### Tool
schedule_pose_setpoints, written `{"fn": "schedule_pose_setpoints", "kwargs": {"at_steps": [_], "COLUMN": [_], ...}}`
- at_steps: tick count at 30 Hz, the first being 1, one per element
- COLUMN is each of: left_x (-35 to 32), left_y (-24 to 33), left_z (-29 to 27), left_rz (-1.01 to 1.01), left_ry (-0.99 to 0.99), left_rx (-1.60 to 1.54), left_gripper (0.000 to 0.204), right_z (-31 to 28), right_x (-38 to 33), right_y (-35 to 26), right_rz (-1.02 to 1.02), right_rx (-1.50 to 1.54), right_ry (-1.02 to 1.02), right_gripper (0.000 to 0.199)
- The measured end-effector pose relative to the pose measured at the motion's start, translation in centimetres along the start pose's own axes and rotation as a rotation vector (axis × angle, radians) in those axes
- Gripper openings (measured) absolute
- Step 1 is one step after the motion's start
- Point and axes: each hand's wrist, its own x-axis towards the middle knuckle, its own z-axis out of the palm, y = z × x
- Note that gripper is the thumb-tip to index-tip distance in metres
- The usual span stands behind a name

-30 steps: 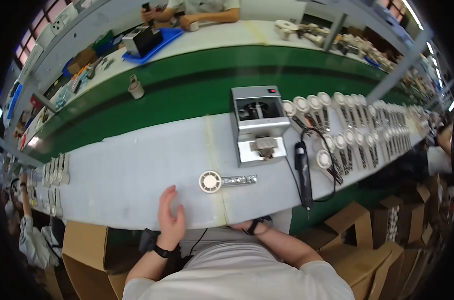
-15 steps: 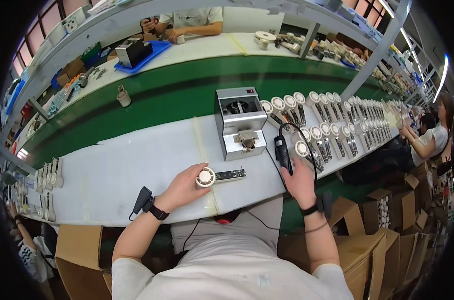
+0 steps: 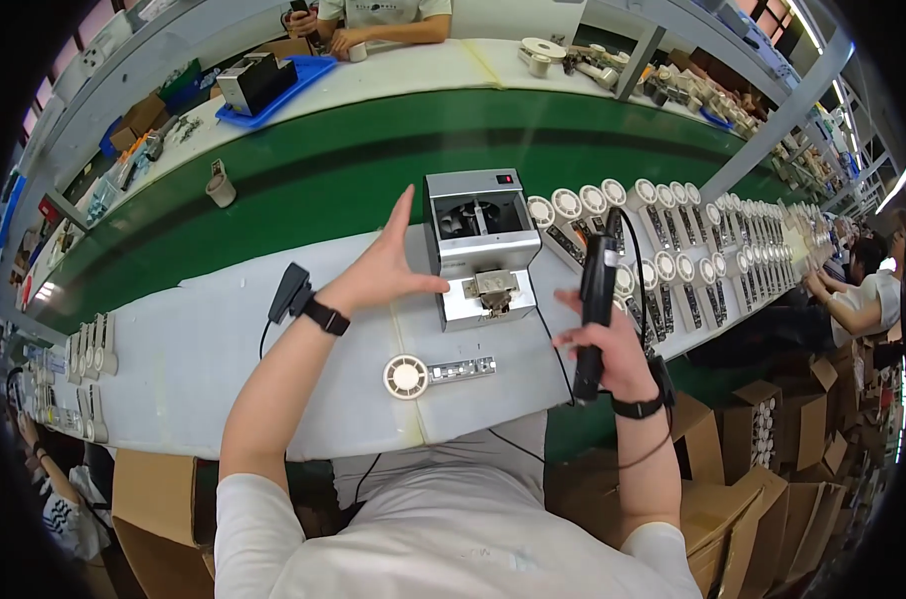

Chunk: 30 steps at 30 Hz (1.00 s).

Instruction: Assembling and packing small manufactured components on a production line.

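My right hand is wrapped round a black electric screwdriver, which is held upright above the table, its cord arching over the top. Empty and with its thumb and fingers spread, my left hand hovers beside the left side of a silver screw feeder. On the white table in front of me lies a handheld fan with a round slotted white head. Its handle points right and shows a bare circuit board.
Rows of similar fans fill the right side of the table, and a few more stand at the far left. Beyond a green strip, a person works at another bench. Cardboard boxes flank me below the table edge.
My left hand has let go of the fan and moved up toward the screw feeder. My right hand has picked up the electric screwdriver from the table and raised it.
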Motion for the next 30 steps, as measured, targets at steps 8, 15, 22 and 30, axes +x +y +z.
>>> {"fn": "schedule_pose_setpoints", "kwargs": {"at_steps": [8, 15, 22, 30], "left_x": [2.6, 2.2, -0.4, -14.2], "left_y": [-2.0, -0.5, -0.7, 2.0], "left_z": [0.9, 0.3, 0.4, 6.0], "left_rz": [0.131, 0.064, 0.042, -0.128], "left_ry": [-0.014, -0.047, 0.034, 0.010], "left_rx": [-0.081, -0.174, -0.130, 0.025], "left_gripper": [0.135, 0.133, 0.123, 0.079], "right_z": [0.9, 1.8, 1.5, 2.0], "right_x": [5.3, 4.8, 2.4, -0.6], "right_y": [2.8, 2.6, -0.1, -1.8], "right_rz": [0.086, 0.108, -0.103, -0.541], "right_rx": [0.194, 0.153, 0.104, 0.279], "right_ry": [-0.113, -0.082, 0.062, 0.007], "right_gripper": [0.071, 0.070, 0.061, 0.058]}}
